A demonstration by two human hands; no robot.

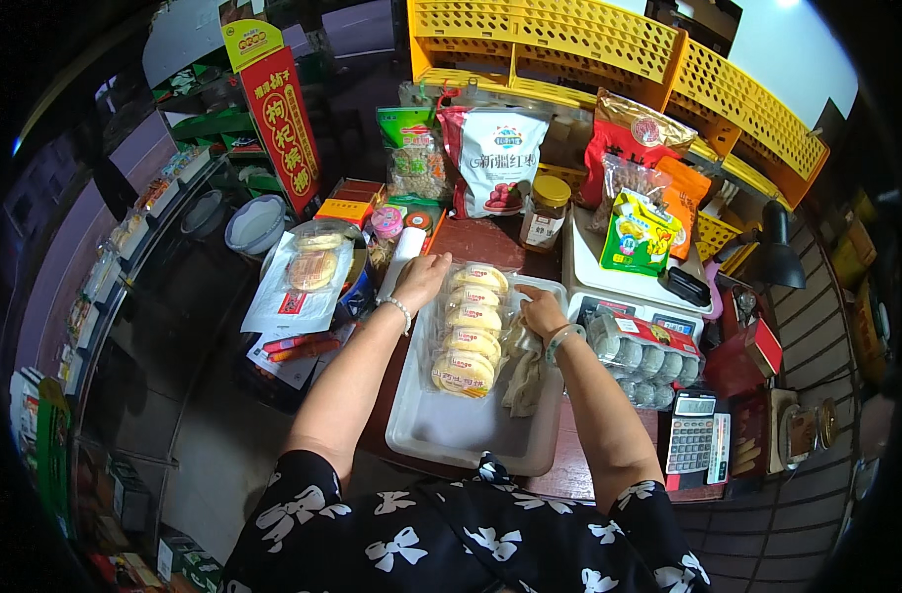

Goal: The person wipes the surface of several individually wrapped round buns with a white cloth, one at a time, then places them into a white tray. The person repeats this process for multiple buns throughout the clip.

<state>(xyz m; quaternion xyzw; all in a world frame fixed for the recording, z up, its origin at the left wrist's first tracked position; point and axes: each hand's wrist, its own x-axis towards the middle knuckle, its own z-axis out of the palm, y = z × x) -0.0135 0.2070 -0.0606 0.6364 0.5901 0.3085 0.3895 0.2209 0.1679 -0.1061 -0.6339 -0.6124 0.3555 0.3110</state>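
Note:
A row of clear-wrapped round pastries (471,319) lies overlapping in a white plastic tray (465,437). At the upper left end of the row is my left hand (423,280), palm side towards the packets, near the tray's rim; whether it touches them I cannot tell. My right hand (543,311) is on the other side, over a crumpled beige cloth (523,385) lying along the tray's right part. Its fingers are bent, and what they hold, if anything, is hidden. A beaded bracelet is on the left wrist and a pale bangle on the right.
Left stands a tub topped by more wrapped pastries (313,270). Behind are a jar with a yellow lid (546,215) and a white bag of red dates (499,159). On the right are a scale (677,324), packs of eggs (643,359), a calculator (690,437) and a black lamp (777,248).

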